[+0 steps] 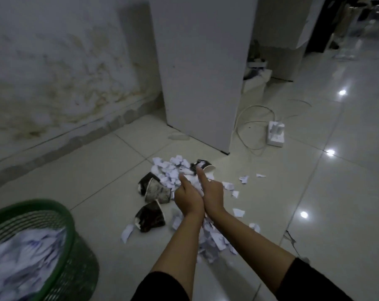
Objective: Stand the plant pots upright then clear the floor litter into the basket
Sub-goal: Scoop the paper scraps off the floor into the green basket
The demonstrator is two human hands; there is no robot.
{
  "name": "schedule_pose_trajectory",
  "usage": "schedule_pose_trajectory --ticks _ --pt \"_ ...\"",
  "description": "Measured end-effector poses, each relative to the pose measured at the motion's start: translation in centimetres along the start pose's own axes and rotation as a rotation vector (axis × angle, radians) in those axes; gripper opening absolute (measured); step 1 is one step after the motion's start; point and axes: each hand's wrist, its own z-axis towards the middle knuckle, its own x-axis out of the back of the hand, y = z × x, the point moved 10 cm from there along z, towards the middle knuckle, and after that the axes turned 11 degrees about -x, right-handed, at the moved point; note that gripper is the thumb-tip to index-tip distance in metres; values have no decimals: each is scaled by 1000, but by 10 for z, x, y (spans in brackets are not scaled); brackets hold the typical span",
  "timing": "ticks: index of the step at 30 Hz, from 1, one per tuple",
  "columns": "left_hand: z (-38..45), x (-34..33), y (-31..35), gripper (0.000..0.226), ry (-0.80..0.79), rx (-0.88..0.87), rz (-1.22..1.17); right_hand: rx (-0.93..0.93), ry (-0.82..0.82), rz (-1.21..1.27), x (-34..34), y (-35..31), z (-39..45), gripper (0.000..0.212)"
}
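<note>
A heap of torn white paper scraps (170, 173) lies on the tiled floor in the middle of the head view. My left hand (187, 197) and my right hand (213, 192) are pressed side by side into the heap, thumbs up, gathering a clump of scraps between them; the fingers are hidden in the paper. More scraps (212, 237) hang below my wrists. Three dark paper cups (157, 192) (150, 217) (203, 165) lie on their sides around the heap. The green mesh basket (56, 208) at lower left holds crumpled paper.
Loose scraps (238, 212) are scattered to the right of the heap. A white cabinet (201, 72) stands just behind it, with a white power strip (276, 133) and looped cable to its right. A stained wall (53, 72) runs along the left.
</note>
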Motion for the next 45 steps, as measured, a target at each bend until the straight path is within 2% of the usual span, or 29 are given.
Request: schedule_pose_trajectory --ticks 4,7,9,13,17,20,23,26,27,31,34,38,40,42,45 --pt "16 49 21 50 107 -4 -17 3 -84 80 -45 -20 -20 57" --pt "29 90 42 57 196 -34 6 69 -163 89 -84 -45 -38 52" --pt "38 122 64 59 257 -68 -1 99 -219 70 -112 -69 -56 58" --pt "63 186 118 57 375 -160 -7 160 -336 69 -176 -124 -92 58" --pt "87 260 159 47 490 -165 -29 240 -444 47 -245 -176 -137 58" --pt "99 317 180 52 576 -192 2 221 -499 32 -296 -192 -170 56" --pt "110 364 171 53 600 -162 18 125 -540 55 -338 -176 -196 55" --pt "109 392 130 41 562 -80 -20 117 -555 -47 -360 -138 -213 54" --pt "106 396 112 35 538 -46 -38 132 -558 -85 -363 -125 -216 54" --pt "106 399 58 37 406 16 -13 224 -567 -146 -361 -90 -214 43" --pt "110 403 37 38 303 33 57 177 -588 -191 -358 -63 -203 32" --pt "109 400 16 34 196 54 86 164 -629 -357 -352 -29 -192 30" --pt "104 401 16 36 199 43 130 169 -641 -378 -352 -28 -190 27" --pt "100 407 24 38 270 12 199 179 -675 -364 -358 -34 -193 25" --pt "102 423 34 44 394 -43 184 86 -709 -249 -368 -45 -201 44"
